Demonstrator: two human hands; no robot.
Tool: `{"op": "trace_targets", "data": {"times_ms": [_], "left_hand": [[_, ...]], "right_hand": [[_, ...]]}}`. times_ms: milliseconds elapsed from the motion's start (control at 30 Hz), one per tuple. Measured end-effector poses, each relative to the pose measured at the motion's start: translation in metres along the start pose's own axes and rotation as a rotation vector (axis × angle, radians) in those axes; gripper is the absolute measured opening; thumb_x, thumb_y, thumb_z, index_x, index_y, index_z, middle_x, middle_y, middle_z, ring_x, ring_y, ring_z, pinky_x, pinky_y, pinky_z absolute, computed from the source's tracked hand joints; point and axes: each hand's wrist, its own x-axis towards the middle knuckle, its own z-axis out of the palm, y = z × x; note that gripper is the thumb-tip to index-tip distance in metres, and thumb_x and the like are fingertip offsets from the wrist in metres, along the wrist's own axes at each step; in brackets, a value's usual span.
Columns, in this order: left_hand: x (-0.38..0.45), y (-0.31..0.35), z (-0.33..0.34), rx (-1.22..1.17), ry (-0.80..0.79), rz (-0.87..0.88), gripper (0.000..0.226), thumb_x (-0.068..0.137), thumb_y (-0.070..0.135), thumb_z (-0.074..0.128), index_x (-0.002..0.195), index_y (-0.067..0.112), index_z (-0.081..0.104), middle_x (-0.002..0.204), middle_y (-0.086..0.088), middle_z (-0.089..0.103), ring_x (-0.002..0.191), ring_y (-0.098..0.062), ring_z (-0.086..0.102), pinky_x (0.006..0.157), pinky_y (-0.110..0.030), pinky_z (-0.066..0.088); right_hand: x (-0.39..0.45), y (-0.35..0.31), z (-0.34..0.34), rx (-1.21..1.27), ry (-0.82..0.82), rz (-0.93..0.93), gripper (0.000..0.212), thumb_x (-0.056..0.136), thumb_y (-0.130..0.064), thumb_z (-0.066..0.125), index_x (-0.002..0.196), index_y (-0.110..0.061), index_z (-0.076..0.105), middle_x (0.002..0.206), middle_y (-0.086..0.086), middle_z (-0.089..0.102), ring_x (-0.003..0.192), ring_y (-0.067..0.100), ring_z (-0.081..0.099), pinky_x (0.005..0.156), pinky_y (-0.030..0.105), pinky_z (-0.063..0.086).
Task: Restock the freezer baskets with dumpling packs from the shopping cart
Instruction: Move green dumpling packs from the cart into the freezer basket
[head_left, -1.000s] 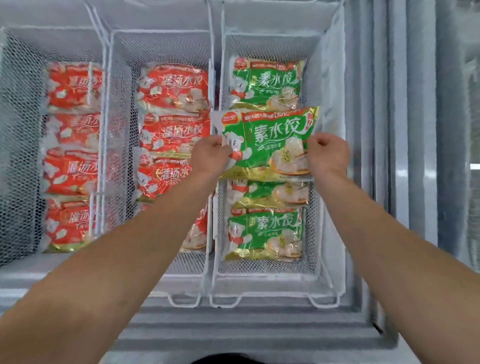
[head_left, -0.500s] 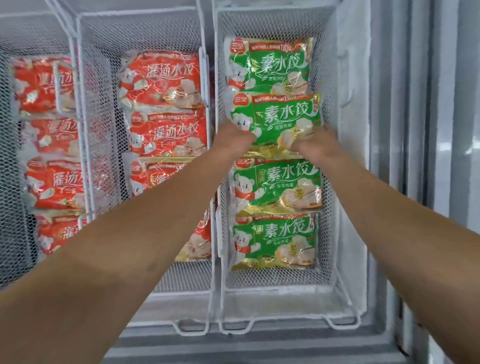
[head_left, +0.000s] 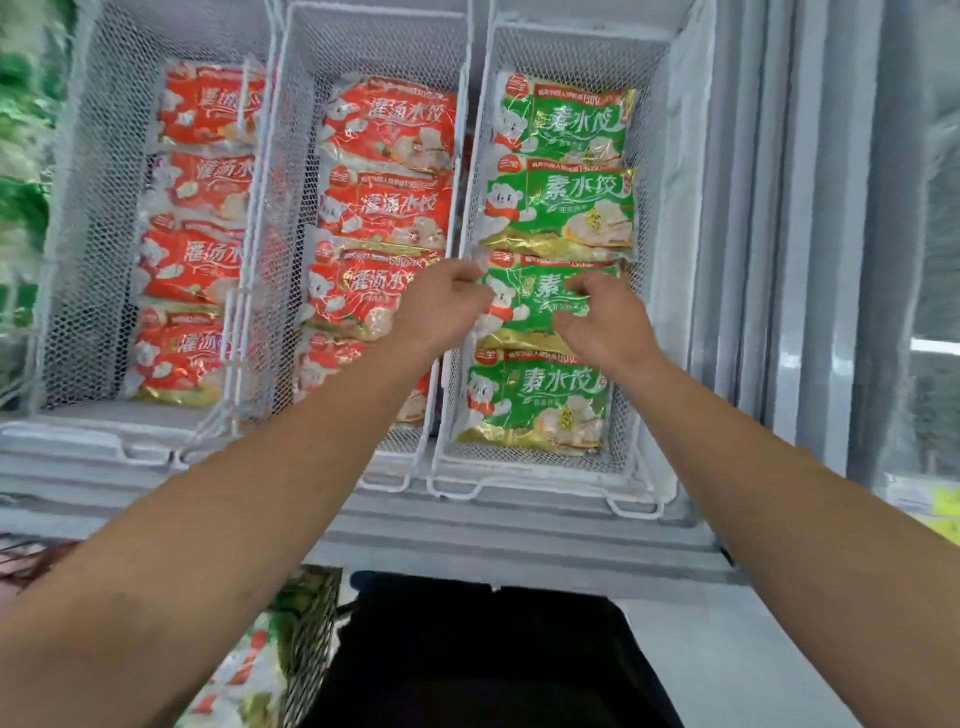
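The right wire basket (head_left: 655, 156) holds a row of several green dumpling packs. The second green pack (head_left: 566, 213) from the back lies flat in that row, with no hand on it. My left hand (head_left: 444, 309) and my right hand (head_left: 605, 325) hover just in front of it, over the third green pack (head_left: 530, 306). The fingers of both hands are loosely curled and hold nothing. The shopping cart (head_left: 311, 618) shows at the bottom left, with blurred packs inside it.
The middle basket (head_left: 363, 47) and the left basket (head_left: 98, 156) each hold a row of red dumpling packs (head_left: 387, 202). The freezer's grey front ledge (head_left: 519, 540) runs under my forearms. Sliding lid rails (head_left: 779, 260) stand at the right.
Both hands lowered the green pack into the right basket's row, let it go and drew back toward me. The camera has tilted down, so the cart now shows.
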Motion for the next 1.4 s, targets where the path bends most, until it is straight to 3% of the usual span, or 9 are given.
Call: {"op": "trace_targets", "data": {"times_ms": [133,233,300,400,633,800,967,1233,1400], "left_hand": [[-0.075,-0.033,0.002,-0.018,0.132,0.037,0.037,0.093,0.022,0.064,0.129,0.011,0.064,0.118,-0.002,0.067,0.106,-0.016,0.061,0.097,-0.031,0.049],[-0.129,-0.054,0.008,-0.07,0.226,0.058,0.033,0.091,0.022,0.066,0.123,0.012,0.067,0.111,0.001,0.068,0.102,-0.012,0.063,0.089,-0.021,0.049],[-0.171,-0.07,0.012,-0.094,0.314,0.066,0.029,0.09,0.021,0.066,0.119,0.015,0.07,0.106,0.005,0.068,0.097,-0.009,0.062,0.08,-0.014,0.045],[-0.225,-0.097,0.018,-0.121,0.407,0.045,0.025,0.09,0.021,0.066,0.114,0.017,0.071,0.1,0.006,0.067,0.094,-0.009,0.061,0.084,-0.023,0.046],[-0.329,-0.179,0.02,-0.274,0.551,-0.183,0.025,0.08,0.033,0.068,0.103,0.026,0.073,0.095,0.004,0.073,0.092,-0.015,0.068,0.092,-0.032,0.053],[-0.394,-0.254,0.008,-0.371,0.671,-0.341,0.018,0.089,0.021,0.066,0.107,0.017,0.071,0.095,0.004,0.067,0.094,-0.015,0.065,0.084,-0.025,0.048],[-0.448,-0.336,-0.007,-0.489,0.746,-0.465,0.014,0.087,0.022,0.068,0.101,0.021,0.071,0.097,0.002,0.068,0.095,-0.022,0.067,0.09,-0.043,0.055],[-0.507,-0.452,-0.03,-0.62,0.765,-0.644,0.017,0.09,0.027,0.067,0.106,0.023,0.065,0.105,0.0,0.066,0.102,-0.024,0.065,0.094,-0.042,0.053],[-0.516,-0.492,-0.036,-0.626,0.705,-0.664,0.038,0.092,0.028,0.065,0.128,0.016,0.062,0.125,0.0,0.064,0.118,-0.018,0.058,0.106,-0.037,0.045]], "right_hand": [[-0.066,-0.002,0.013,-0.025,-0.025,-0.138,0.046,0.091,-0.022,0.061,0.135,-0.012,0.053,0.137,0.011,0.054,0.12,0.027,0.053,0.093,0.026,0.038],[-0.112,0.0,0.019,-0.062,-0.022,-0.242,0.044,0.092,-0.021,0.062,0.134,-0.013,0.056,0.133,0.011,0.056,0.118,0.027,0.054,0.082,0.023,0.033],[-0.145,0.002,0.027,-0.07,-0.033,-0.323,0.043,0.09,-0.021,0.063,0.133,-0.014,0.058,0.133,0.01,0.058,0.121,0.027,0.054,0.088,0.025,0.037],[-0.183,0.005,0.045,-0.084,-0.053,-0.396,0.041,0.088,-0.021,0.063,0.129,-0.011,0.062,0.129,0.011,0.062,0.12,0.028,0.056,0.097,0.03,0.041],[-0.252,-0.016,0.105,-0.152,-0.191,-0.517,0.037,0.085,-0.018,0.063,0.121,-0.013,0.064,0.119,0.007,0.065,0.11,0.024,0.059,0.085,0.022,0.037],[-0.298,-0.049,0.172,-0.247,-0.336,-0.621,0.039,0.085,-0.019,0.064,0.124,-0.014,0.063,0.122,0.008,0.064,0.11,0.025,0.059,0.089,0.026,0.04],[-0.338,-0.084,0.248,-0.331,-0.451,-0.688,0.035,0.083,-0.019,0.066,0.118,-0.013,0.065,0.115,0.009,0.066,0.107,0.026,0.06,0.09,0.028,0.042],[-0.384,-0.13,0.353,-0.436,-0.578,-0.716,0.039,0.089,-0.018,0.064,0.126,-0.006,0.06,0.125,0.009,0.063,0.113,0.026,0.059,0.094,0.029,0.042],[-0.386,-0.155,0.409,-0.486,-0.581,-0.708,0.045,0.095,-0.024,0.059,0.136,-0.006,0.053,0.135,0.01,0.059,0.122,0.027,0.056,0.101,0.033,0.04]]}}
